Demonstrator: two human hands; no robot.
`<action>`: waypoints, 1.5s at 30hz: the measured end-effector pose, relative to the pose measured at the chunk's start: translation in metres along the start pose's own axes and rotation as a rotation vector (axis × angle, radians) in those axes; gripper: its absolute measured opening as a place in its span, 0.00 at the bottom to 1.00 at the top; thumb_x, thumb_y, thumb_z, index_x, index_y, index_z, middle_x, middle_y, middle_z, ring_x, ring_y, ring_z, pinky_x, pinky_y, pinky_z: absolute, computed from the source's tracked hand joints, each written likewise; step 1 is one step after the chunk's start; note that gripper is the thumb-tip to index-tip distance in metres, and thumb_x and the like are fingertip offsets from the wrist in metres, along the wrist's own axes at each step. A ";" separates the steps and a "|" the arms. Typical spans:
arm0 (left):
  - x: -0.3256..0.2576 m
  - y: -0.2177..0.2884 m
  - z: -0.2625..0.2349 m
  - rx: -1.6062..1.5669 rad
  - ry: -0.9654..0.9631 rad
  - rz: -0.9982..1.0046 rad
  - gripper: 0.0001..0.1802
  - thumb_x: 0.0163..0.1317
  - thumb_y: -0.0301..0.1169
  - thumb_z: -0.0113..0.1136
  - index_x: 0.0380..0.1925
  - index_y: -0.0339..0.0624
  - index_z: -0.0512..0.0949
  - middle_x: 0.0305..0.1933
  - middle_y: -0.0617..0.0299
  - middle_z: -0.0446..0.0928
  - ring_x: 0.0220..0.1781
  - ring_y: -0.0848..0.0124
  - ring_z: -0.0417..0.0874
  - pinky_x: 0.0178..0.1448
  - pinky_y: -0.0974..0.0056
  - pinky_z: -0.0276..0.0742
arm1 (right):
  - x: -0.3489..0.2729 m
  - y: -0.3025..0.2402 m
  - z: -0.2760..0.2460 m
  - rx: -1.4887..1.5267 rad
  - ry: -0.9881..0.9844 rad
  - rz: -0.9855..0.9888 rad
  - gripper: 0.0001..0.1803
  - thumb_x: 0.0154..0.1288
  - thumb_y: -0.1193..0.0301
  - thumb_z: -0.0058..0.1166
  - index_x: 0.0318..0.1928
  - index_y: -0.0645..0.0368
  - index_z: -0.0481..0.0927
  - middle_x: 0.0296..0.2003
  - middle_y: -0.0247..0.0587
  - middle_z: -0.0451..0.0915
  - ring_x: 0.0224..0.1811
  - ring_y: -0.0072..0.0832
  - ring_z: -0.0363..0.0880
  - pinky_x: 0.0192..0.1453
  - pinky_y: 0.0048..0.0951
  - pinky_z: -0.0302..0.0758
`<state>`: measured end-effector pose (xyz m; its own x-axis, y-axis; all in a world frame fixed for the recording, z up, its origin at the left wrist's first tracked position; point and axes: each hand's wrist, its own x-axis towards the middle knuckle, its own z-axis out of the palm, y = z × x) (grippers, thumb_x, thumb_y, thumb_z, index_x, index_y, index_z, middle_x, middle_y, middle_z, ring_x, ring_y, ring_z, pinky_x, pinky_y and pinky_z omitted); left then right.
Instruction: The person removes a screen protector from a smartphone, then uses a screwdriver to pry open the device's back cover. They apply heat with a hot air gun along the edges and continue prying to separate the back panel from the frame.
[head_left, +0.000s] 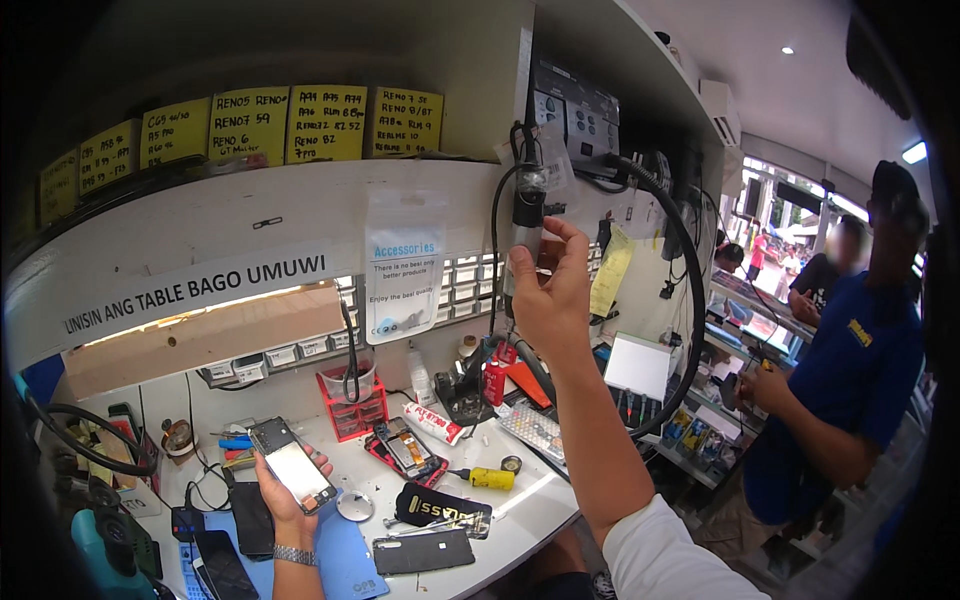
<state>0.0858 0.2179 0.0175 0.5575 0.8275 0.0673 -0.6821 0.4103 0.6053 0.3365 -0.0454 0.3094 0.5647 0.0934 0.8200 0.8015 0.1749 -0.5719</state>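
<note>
My left hand holds an opened phone from below, over the desk's left part. A bright pale area fills most of its exposed inner side, with dark parts at both ends. Raised in front of the shelf, my right hand has its thumb and fingers around the hot-air gun, an upright handpiece in black and grey. A thick black hose loops from the control unit down and back toward the handpiece. Part of the grip is hidden behind my fingers.
On the white desk lie a red-framed opened phone, a yellow bottle, a dark phone back cover, a blue mat and a keyboard. A red drawer box stands behind. A person in blue stands right.
</note>
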 end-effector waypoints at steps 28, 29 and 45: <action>-0.001 0.007 -0.004 0.029 0.026 0.039 0.42 0.86 0.69 0.38 0.60 0.38 0.79 0.48 0.50 0.86 0.41 0.53 0.91 0.47 0.46 0.93 | 0.119 -0.091 -0.133 -0.769 0.360 -1.015 0.28 0.57 0.69 0.86 0.58 0.45 0.88 0.44 0.39 0.89 0.50 0.43 0.87 0.56 0.44 0.85; 0.000 0.008 -0.004 0.038 0.026 0.045 0.42 0.86 0.69 0.38 0.60 0.38 0.79 0.48 0.50 0.86 0.41 0.54 0.91 0.47 0.47 0.94 | 0.131 -0.075 -0.142 -0.726 0.390 -1.002 0.28 0.58 0.69 0.87 0.57 0.47 0.87 0.42 0.40 0.89 0.47 0.44 0.89 0.53 0.45 0.85; 0.001 -0.001 -0.001 0.075 0.023 0.020 0.40 0.86 0.68 0.39 0.61 0.41 0.79 0.47 0.51 0.87 0.38 0.54 0.92 0.42 0.48 0.94 | 0.196 0.063 -0.189 -0.086 0.459 -0.536 0.29 0.64 0.66 0.87 0.53 0.64 0.78 0.50 0.53 0.93 0.56 0.34 0.94 0.60 0.33 0.91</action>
<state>0.0861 0.2189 0.0162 0.5326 0.8441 0.0617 -0.6547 0.3647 0.6621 0.5348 -0.2012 0.4291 0.0987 -0.4099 0.9068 0.9942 0.0013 -0.1077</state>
